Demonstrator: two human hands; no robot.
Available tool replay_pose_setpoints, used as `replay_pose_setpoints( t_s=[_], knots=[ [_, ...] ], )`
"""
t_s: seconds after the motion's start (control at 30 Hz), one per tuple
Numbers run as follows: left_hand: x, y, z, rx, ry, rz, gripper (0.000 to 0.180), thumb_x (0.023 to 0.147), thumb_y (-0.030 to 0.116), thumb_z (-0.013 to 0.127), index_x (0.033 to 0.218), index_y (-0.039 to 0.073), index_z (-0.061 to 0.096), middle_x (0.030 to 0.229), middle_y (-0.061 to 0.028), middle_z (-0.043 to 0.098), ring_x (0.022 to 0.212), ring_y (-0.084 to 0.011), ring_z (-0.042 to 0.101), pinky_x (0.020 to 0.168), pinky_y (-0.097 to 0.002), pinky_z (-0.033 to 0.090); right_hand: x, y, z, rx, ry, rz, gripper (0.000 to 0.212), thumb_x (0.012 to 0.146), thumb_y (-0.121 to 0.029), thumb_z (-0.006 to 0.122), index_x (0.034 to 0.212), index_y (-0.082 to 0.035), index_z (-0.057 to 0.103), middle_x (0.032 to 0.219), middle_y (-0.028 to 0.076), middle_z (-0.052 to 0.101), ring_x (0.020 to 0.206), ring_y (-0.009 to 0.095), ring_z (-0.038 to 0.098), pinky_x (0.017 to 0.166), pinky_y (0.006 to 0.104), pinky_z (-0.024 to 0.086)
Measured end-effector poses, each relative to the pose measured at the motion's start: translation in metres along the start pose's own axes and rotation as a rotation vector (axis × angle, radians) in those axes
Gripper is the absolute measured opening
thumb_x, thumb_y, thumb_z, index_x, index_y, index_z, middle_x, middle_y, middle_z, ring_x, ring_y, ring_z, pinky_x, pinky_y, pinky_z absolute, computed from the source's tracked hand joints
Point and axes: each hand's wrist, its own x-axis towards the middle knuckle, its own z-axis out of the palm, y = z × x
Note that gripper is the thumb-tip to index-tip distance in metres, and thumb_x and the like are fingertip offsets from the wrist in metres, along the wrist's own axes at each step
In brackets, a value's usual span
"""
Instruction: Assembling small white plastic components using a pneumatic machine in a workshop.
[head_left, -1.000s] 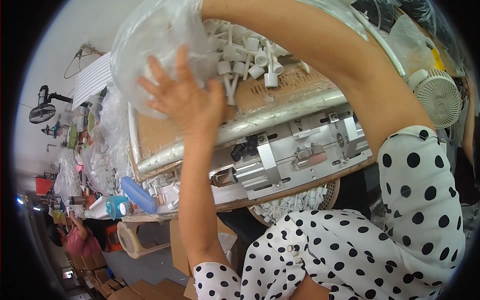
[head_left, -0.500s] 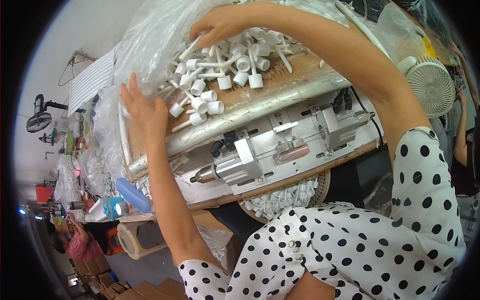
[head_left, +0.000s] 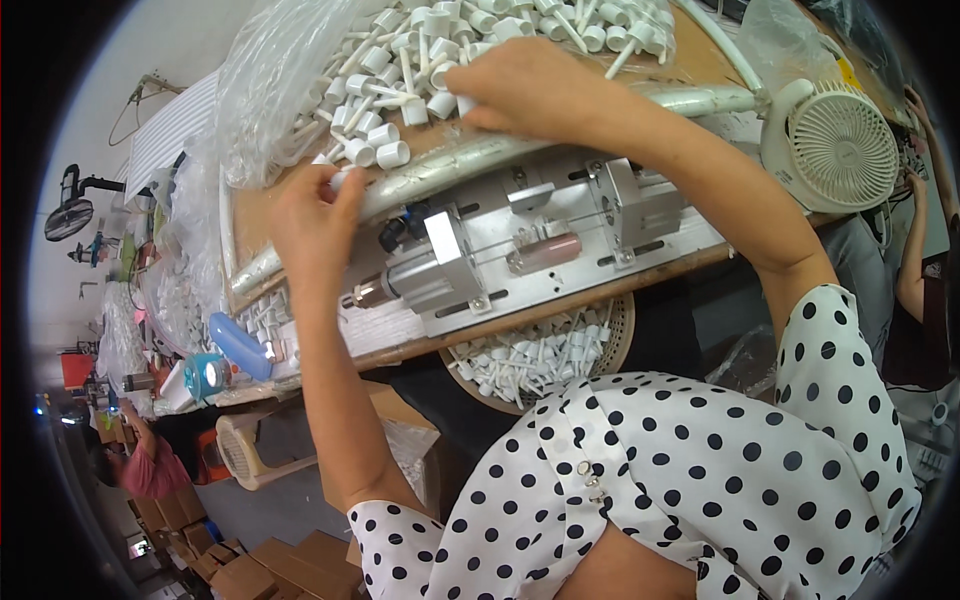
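White caps with thin stems (head_left: 375, 100) lie heaped on a raised board with a pale tube-like rim. At the heap's near left edge, my left hand (head_left: 312, 225) has its thumb and index finger closed on one white stemmed cap (head_left: 347, 179). My right hand (head_left: 535, 92) reaches over the near side of the heap, palm down with fingers curled. A white cap (head_left: 465, 104) shows at its fingertips; part of it is hidden. Below the board's rim sits a metal fixture (head_left: 450, 262) with two end blocks and a pinkish clear tube (head_left: 548, 254) between them.
A round basket (head_left: 618, 345) of similar white parts stands under the table's front edge. On the right is a white fan (head_left: 845, 150), with another person's arm beyond. Clear plastic sheeting (head_left: 285, 80) drapes the heap's left. A blue object (head_left: 240, 345) lies at the table's left.
Both hands have come down nearer to me, out of the heap and plastic. The left fingers went from spread to pinching a cap. My view has shifted, showing more of the heap.
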Motion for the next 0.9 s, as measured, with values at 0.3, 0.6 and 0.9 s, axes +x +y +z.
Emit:
replay_pose_setpoints(
  t_s=[0.3, 0.6, 0.9],
  knots=[
    [-0.054, -0.027, -0.013, -1.528, 0.05, -0.509, 0.03, 0.084, 0.005, 0.054, 0.109, -0.009, 0.049, 0.095, -0.0146, 0.057, 0.09, -0.0225, 0.058, 0.076, -0.026, 0.051, -0.09, -0.018, -0.035, 1.072, 0.141, 0.334, 0.021, 0.076, -0.024, 0.068, 0.084, -0.004, 0.066, 0.075, 0.002, 0.064, 0.067, 0.008, 0.058, 0.059, 0.021, 0.045],
    [-0.133, 0.046, 0.008, -1.705, 0.076, -0.295, 0.034, 0.081, -0.006, 0.049, 0.115, -0.01, 0.043, 0.102, -0.0191, 0.055, 0.092, -0.0237, 0.058, 0.082, -0.0294, 0.05, -0.126, -0.059, 0.03, 0.373, 0.157, -0.206, 0.028, 0.062, -0.014, 0.071, 0.084, -0.002, 0.058, 0.081, 0.009, 0.059, 0.093, 0.026, 0.056, 0.08, 0.0345, 0.045],
    [-0.161, 0.087, 0.027, -1.455, -0.011, -0.315, 0.034, 0.079, -0.004, 0.054, 0.112, -0.007, 0.048, 0.097, -0.0142, 0.057, 0.089, -0.0206, 0.058, 0.079, -0.0308, 0.049, -0.122, -0.061, 0.023, 0.344, 0.113, -0.168, 0.024, 0.061, -0.021, 0.07, 0.074, -0.007, 0.056, 0.075, 0.007, 0.059, 0.074, 0.024, 0.058, 0.068, 0.035, 0.045]
  ],
)
